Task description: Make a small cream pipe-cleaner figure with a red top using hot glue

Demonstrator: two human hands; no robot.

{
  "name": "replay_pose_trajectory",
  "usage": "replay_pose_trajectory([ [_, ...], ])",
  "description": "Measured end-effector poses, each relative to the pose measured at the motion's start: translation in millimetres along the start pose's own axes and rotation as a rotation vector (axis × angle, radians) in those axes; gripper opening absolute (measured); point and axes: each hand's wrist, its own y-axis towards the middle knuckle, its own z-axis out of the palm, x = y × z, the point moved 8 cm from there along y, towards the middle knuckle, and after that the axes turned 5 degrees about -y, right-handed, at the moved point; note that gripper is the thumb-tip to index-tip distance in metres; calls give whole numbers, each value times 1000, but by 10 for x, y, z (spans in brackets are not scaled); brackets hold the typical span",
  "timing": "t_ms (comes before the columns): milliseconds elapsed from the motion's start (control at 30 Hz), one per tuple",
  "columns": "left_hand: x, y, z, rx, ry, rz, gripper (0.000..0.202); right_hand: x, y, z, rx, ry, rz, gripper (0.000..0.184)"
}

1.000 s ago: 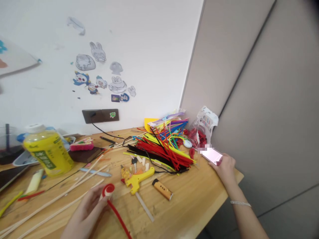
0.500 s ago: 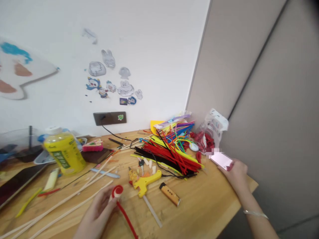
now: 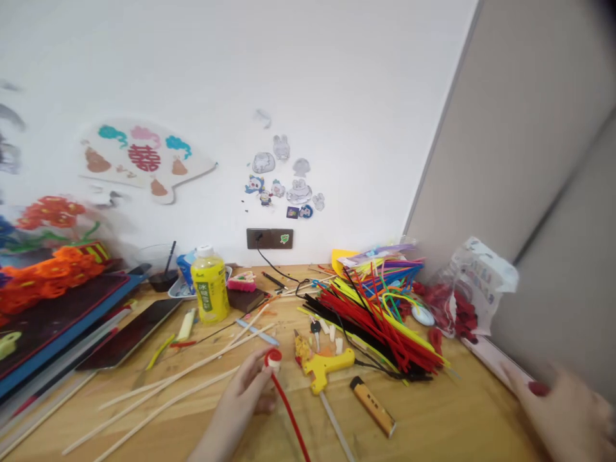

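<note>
Craft corner, indoors: a wooden desk [image 3: 447,410] is standing against a white wall [image 3: 346,109] bearing stickers [image 3: 283,173]; heaped pipe cleaners [image 3: 380,333], a yellow glue gun [image 3: 322,369] and wooden sticks [image 3: 163,398] are lying across it.

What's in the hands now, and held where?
Left hand pinches a red fuzzy pipe cleaner by its small coiled end; the straight length hangs down. Right hand, blurred, shows nothing held.

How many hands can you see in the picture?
2: the left hand, holding a red pipe cleaner, and the right hand, blurred, at the bottom right corner.
</note>
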Motion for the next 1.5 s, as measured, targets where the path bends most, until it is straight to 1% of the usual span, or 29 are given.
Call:
replay_pose_trajectory([
  [33,37,23,-6,13,2,-21,48,165,-58,-181,-118,51,9,63],
  [67,64,45,-7,31,2,-25,51,408,-119,-267,-132,138,-43,56],
  [100,77,62,1,55,-2,-14,52,735,-188,-287,-72,250,-156,47],
  [133,79,72,14,80,-6,8,53,1140,-291,-269,39,343,-331,41],
  [167,72,75,31,106,-6,33,53,1577,-448,-231,183,409,-538,36],
  [200,58,72,46,128,-2,60,52,2008,-669,-179,352,428,-770,35],
  [233,39,66,58,144,5,87,50,2355,-883,-147,468,419,-941,42],
  [267,21,57,68,158,13,110,48,2628,-1056,-125,539,406,-1050,52],
  [300,2,50,73,169,21,132,46,2843,-1206,-95,592,380,-1126,59],
  [333,-16,45,75,177,24,154,44,3002,-1326,-59,620,345,-1175,63],
  [367,-30,43,77,187,24,171,42,3111,-1431,-9,645,306,-1210,65],
  [400,-38,43,78,194,22,183,41,3181,-1524,46,663,272,-1242,68],
  [467,-48,43,80,201,8,200,40,3231,-1620,146,653,262,-1233,63],
  [567,-41,25,117,225,-21,202,38,3216,-1658,265,592,289,-1175,54],
  [667,18,-3,170,257,-4,159,35,3206,-1689,309,571,325,-1166,50],
  [767,82,-17,194,284,50,139,28,3179,-1627,276,564,384,-1088,42],
  [833,105,-14,190,292,65,145,26,3152,-1542,205,524,429,-1027,37],
  [933,99,-10,175,288,60,175,29,3116,-1407,74,452,529,-956,29],
  [1033,84,-20,188,297,46,180,34,3082,-1302,27,450,678,-857,14],
  [1100,90,-29,204,300,51,157,36,3090,-1302,41,487,797,-825,8],
  [1200,119,-38,205,276,76,102,32,3147,-1402,69,589,1017,-822,7],
  [1267,150,-45,187,246,42,45,27,3171,-1477,81,661,1122,-786,3],
  [1333,194,-59,174,226,-32,-27,23,3189,-1566,55,769,1197,-763,3],
  [1367,212,-68,174,225,-71,-54,22,3198,-1614,10,833,1237,-769,6],
  [1433,243,-74,176,231,-121,-77,23,3208,-1706,-131,962,1312,-812,22],
  [1500,281,-53,169,231,-138,-70,29,3207,-1773,-298,1043,1347,-877,24],
])
